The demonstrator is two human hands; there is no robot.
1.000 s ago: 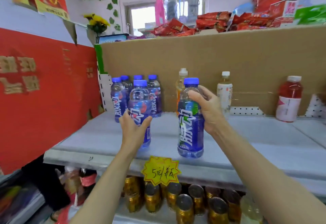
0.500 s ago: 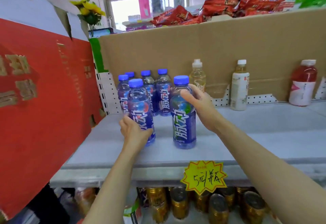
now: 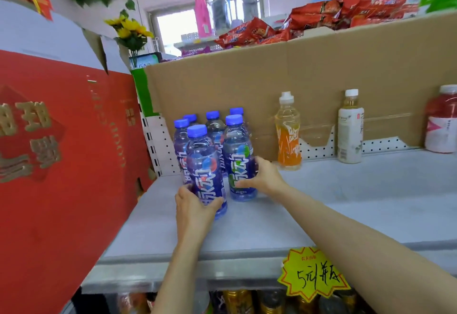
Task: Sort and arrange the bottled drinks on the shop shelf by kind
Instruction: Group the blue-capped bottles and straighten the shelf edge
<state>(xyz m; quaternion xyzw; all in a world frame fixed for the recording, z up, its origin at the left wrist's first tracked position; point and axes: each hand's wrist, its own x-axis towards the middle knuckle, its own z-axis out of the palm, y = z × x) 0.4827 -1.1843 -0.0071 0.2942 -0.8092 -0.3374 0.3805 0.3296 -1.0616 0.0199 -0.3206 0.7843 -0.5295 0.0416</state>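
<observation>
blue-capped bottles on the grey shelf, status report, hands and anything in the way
Left hand grips front blue-capped bottle. Right hand holds second blue-capped bottle, tucked against the cluster. Orange-labelled bottle stands apart to the right.

The left hand (image 3: 193, 204) grips the front blue-capped bottle (image 3: 204, 165) low on its label. The right hand (image 3: 264, 177) grips the adjacent blue-capped bottle (image 3: 238, 155). Both bottles stand upright on the grey shelf (image 3: 346, 202), in front of four matching bottles (image 3: 212, 125).
</observation>
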